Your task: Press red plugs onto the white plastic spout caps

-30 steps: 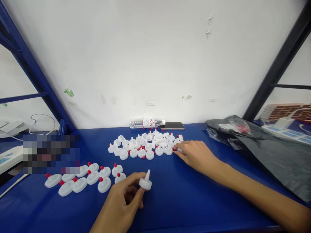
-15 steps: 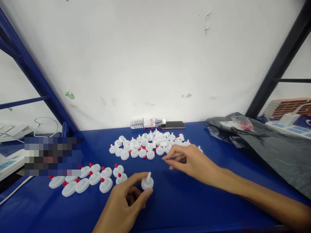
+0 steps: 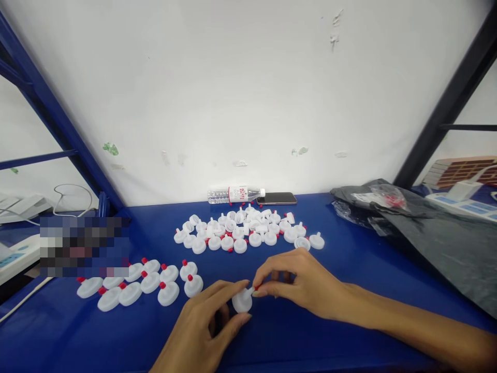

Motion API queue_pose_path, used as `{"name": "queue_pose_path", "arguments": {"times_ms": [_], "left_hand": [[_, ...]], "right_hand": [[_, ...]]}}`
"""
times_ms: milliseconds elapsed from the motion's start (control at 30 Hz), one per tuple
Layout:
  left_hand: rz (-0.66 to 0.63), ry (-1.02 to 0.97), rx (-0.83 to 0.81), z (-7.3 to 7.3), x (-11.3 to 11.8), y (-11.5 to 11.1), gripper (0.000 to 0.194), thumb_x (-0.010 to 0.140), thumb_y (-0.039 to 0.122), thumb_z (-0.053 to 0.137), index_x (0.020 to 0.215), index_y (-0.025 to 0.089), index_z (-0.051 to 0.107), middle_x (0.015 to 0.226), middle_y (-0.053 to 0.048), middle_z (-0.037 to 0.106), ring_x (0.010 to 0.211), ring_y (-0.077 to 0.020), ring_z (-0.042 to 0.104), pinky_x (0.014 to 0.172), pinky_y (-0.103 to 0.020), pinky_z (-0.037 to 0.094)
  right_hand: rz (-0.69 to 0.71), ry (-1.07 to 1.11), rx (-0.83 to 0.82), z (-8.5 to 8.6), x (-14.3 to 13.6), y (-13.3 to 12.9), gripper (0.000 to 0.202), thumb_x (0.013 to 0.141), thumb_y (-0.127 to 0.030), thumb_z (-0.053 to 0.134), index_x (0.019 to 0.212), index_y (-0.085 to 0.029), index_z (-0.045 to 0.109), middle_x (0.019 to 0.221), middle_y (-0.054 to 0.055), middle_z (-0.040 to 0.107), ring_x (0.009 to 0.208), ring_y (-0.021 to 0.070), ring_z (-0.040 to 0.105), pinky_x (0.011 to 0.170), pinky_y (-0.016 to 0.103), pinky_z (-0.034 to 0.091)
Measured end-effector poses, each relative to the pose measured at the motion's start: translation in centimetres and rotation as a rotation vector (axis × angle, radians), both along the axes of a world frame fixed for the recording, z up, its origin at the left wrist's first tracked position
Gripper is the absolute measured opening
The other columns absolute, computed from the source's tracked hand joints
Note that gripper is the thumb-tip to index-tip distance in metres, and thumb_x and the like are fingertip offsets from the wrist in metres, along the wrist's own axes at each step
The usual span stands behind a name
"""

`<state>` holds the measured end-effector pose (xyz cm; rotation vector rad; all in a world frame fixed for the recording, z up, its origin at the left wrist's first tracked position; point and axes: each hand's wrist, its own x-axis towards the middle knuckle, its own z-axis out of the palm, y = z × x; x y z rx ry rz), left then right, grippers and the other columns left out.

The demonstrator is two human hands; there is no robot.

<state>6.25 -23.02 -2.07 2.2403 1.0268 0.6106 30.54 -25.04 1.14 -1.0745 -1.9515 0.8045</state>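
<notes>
Between its thumb and index finger, my left hand (image 3: 209, 321) grips a white nozzle cap (image 3: 241, 302) by its round base, low over the blue table. The cap's spout tilts to the right. At the spout's end, my right hand (image 3: 301, 282) pinches a small red tip cap (image 3: 257, 287), which touches the spout. To the left of my left hand stand several white nozzle caps with red tips (image 3: 168, 293), set out in rough rows. Farther back lies a loose pile of white nozzle caps (image 3: 240, 228), with small red tip caps scattered among them.
A clear water bottle (image 3: 235, 195) lies by the wall beside a dark phone (image 3: 277, 199). Dark plastic bags (image 3: 419, 243) cover the right side. A power strip (image 3: 19, 254) with a cable sits at the left, near blue rack posts (image 3: 66, 119).
My right hand has come down and left, bringing the red tip cap to the spout. My left hand has shifted slightly right, and the nozzle cap now leans right.
</notes>
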Motion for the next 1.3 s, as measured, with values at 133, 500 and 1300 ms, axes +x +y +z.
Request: {"name": "queue_pose_path", "arguments": {"times_ms": [133,500,1300], "left_hand": [[-0.108,0.011,0.160,-0.7,-0.2,0.0,0.038,0.097,0.034,0.065,0.135,0.037,0.061,0.109,0.003,0.071,0.065,-0.0068,0.059,0.062,-0.017,0.050],[-0.063,0.014,0.342,-0.8,-0.2,-0.3,0.042,0.099,0.036,0.062,0.140,0.040,0.051,0.104,0.007,0.074,0.055,-0.0055,0.057,0.051,-0.014,0.049],[0.018,0.250,0.386,-1.6,-0.3,-0.6,0.060,0.101,0.042,0.055,0.155,0.035,0.031,0.086,0.002,0.072,0.059,-0.0138,0.063,0.055,-0.023,0.053]], "right_hand": [[0.041,0.020,0.108,-0.3,-0.2,0.0,0.012,0.092,-0.030,0.074,0.095,-0.022,0.082,0.081,0.000,0.079,0.067,0.0107,0.069,0.065,0.019,0.050],[-0.045,0.009,0.209,-0.1,-0.3,-0.3,0.009,0.093,-0.025,0.073,0.097,-0.022,0.081,0.087,-0.001,0.080,0.073,0.0102,0.071,0.069,0.018,0.053],[0.031,-0.090,0.346,-1.7,-0.8,-0.5,0.009,0.096,-0.026,0.069,0.104,-0.023,0.069,0.094,-0.003,0.079,0.060,0.0057,0.062,0.059,0.017,0.046]]}}
